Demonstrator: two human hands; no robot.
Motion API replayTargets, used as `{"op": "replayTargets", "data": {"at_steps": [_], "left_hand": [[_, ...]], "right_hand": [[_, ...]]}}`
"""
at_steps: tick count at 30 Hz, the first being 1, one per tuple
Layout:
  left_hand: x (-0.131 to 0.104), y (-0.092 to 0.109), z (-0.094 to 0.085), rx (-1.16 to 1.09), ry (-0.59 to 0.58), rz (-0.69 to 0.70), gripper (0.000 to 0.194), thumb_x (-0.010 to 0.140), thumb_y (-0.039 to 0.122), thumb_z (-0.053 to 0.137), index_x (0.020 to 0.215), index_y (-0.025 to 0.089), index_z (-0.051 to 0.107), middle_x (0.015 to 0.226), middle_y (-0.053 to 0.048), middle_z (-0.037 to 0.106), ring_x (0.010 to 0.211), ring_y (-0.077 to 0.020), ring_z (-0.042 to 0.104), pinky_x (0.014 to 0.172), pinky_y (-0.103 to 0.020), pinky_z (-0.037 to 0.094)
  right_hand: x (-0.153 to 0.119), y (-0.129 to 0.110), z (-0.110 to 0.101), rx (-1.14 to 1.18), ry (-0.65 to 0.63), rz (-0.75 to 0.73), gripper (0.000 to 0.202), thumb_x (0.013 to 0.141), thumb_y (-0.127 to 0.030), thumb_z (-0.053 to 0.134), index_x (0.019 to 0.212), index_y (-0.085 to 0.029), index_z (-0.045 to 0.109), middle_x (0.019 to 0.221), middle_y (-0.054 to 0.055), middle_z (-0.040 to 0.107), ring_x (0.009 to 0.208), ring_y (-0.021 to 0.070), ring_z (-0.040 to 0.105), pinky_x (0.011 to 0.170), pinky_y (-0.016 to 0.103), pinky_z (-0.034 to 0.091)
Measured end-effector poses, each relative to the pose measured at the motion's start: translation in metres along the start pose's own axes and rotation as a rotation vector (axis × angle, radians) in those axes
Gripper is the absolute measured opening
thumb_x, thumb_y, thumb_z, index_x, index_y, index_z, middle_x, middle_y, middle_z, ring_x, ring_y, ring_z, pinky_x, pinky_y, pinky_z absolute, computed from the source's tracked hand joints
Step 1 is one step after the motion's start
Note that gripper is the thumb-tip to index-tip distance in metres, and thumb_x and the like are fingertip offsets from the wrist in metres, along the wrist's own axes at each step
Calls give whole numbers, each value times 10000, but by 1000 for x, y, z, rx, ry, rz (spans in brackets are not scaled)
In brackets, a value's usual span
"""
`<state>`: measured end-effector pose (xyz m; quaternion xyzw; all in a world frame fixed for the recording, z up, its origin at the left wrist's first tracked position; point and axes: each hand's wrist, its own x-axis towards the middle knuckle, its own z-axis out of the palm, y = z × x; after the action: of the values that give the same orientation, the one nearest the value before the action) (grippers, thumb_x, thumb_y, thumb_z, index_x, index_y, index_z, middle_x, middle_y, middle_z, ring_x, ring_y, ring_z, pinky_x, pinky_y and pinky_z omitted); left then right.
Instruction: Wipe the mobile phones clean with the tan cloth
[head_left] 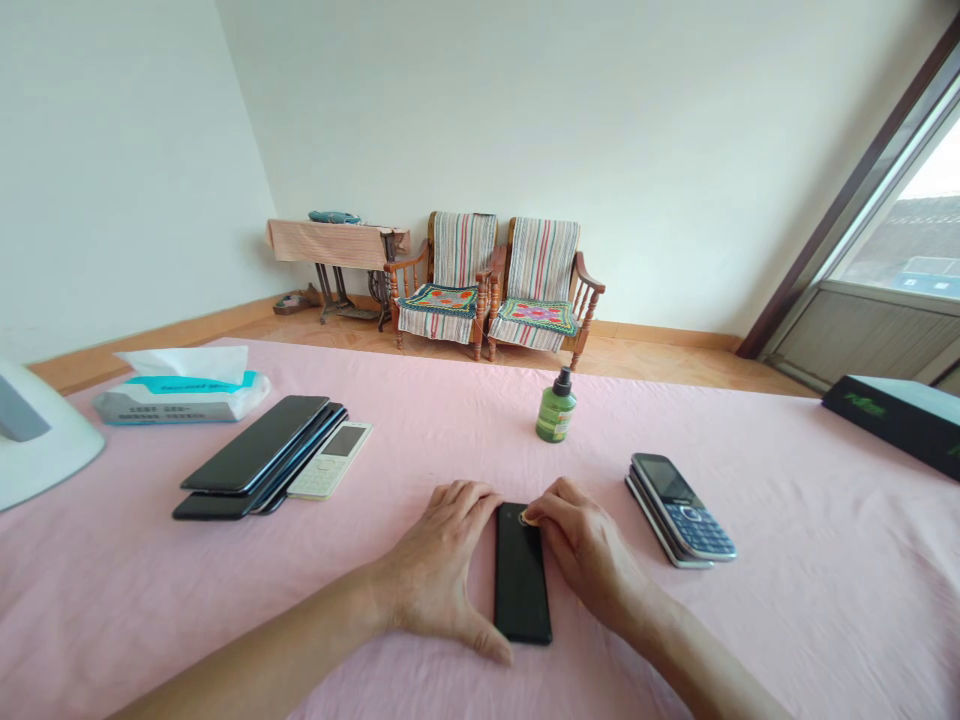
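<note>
A black mobile phone (pixel 523 585) lies flat on the pink cloth in front of me, its camera end away from me. My left hand (pixel 442 560) rests along its left side, fingers stretched towards the top corner and thumb spread at the lower corner. With fingertips pinched together, my right hand (pixel 581 540) presses at the round camera ring near the phone's top. A small pale bit shows at those fingertips, too little to name. Right of that hand, a keypad phone (pixel 679 505) lies on top of another phone.
A green spray bottle (pixel 555 408) stands beyond my hands. To the left are stacked dark phones (pixel 259 445), a white keypad phone (pixel 330 462), a tissue pack (pixel 184 398) and a white object (pixel 45 450). A black box (pixel 892 420) sits far right. Two chairs (pixel 465 250) stand behind the table.
</note>
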<state>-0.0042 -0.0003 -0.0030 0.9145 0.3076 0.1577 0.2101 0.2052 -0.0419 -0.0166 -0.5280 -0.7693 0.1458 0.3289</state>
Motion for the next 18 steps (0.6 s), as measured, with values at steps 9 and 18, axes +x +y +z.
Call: {"op": "replayTargets", "data": {"at_steps": [9,18], "left_hand": [[-1,1,0,18,-1,-3,1093,390,775,760,1279,196,496,1246,-149,510,1140,-393,465,1029,-560,333],[0,0,0,35,-39,-12,1115,415,746,775,1298,134,478,1296,-189,487,1182,-406,441,1057,-573,313]], "right_hand": [[1,0,-6,-25,-61,-26,299,867,-19,407,883,-188,653,877,52,576,805,168,575,709,286,476],[6,-10,-9,-92,-103,26,305,867,4,399,868,-172,649,875,65,568,814,181,567,728,301,473]]}}
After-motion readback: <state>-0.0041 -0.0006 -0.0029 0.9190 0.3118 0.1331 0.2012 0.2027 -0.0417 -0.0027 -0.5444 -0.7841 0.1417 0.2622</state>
